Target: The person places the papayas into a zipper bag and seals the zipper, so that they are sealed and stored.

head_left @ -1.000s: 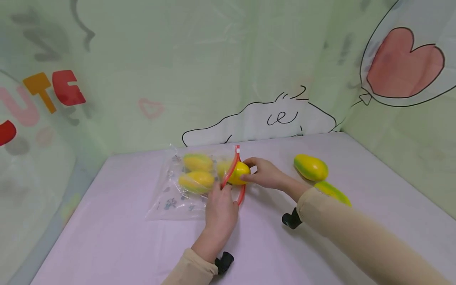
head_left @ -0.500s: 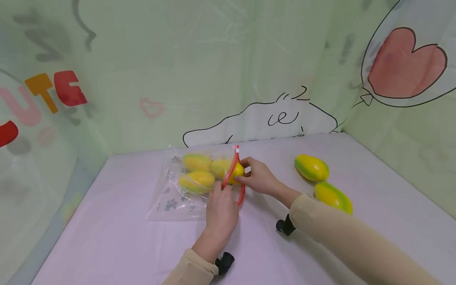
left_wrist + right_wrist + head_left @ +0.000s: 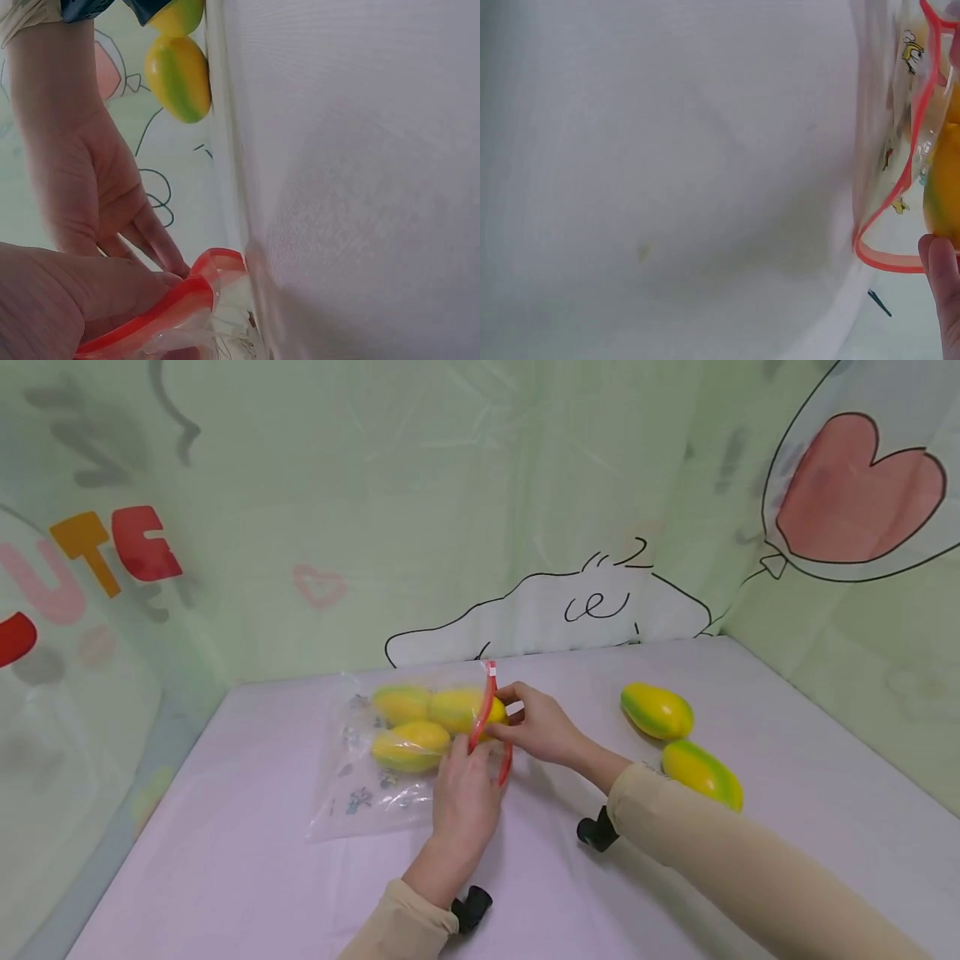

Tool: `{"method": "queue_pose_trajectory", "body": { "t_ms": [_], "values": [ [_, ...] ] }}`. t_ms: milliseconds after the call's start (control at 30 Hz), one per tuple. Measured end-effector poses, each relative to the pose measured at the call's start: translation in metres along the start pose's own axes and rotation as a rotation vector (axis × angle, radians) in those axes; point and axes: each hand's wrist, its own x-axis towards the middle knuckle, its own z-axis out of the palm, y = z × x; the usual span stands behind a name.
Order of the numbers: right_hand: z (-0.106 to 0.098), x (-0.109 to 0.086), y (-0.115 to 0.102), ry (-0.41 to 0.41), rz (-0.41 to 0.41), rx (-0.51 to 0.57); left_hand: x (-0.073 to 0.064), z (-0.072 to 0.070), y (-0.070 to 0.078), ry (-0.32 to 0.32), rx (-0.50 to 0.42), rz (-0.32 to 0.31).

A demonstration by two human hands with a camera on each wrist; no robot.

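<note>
A clear zip bag (image 3: 352, 810) with a red zip edge (image 3: 480, 722) lies on the table, its mouth towards the right. Two yellow-green papayas, an upper one (image 3: 397, 704) and a lower one (image 3: 411, 747), are inside. A third papaya (image 3: 456, 710) is mostly within the bag, its right end at the mouth. My right hand (image 3: 546, 727) holds that end between fingers and thumb; a fingertip (image 3: 937, 255) touches it in the right wrist view. My left hand (image 3: 467, 802) pinches the near side of the zip edge, its thumb (image 3: 112, 289) on the red strip in the left wrist view.
Two more papayas, a back one (image 3: 657, 711) and a front one (image 3: 703, 775), lie on the table to the right, close together. Black wrist camera mounts (image 3: 472, 908) show under both wrists. A printed curtain (image 3: 360, 527) hangs behind the table.
My right hand has moved left, sliding the third papaya deeper into the bag. The upper papaya inside has shifted slightly left. My left hand keeps its hold on the edge.
</note>
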Motion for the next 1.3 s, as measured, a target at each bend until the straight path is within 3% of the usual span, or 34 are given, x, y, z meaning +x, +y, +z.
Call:
{"method": "queue_pose_trajectory", "body": {
  "t_ms": [233, 433, 567, 867, 1300],
  "values": [
    [-0.025, -0.004, 0.014, -0.084, -0.008, -0.007, -0.001, -0.001, 0.003, -0.026, 0.003, 0.015],
    [-0.052, -0.007, 0.026, -0.214, -0.018, -0.018, -0.002, -0.003, 0.008, -0.047, 0.013, -0.008],
    [-0.057, -0.008, 0.032, -0.289, -0.003, -0.001, -0.003, -0.003, 0.012, -0.059, 0.039, -0.021],
    [-0.041, 0.000, 0.028, -0.336, -0.041, 0.024, -0.006, -0.001, 0.016, -0.016, 0.058, 0.001],
    [-0.003, 0.012, 0.000, -0.322, -0.029, -0.054, -0.008, 0.001, 0.012, 0.090, 0.018, 0.044]
  ]
}}
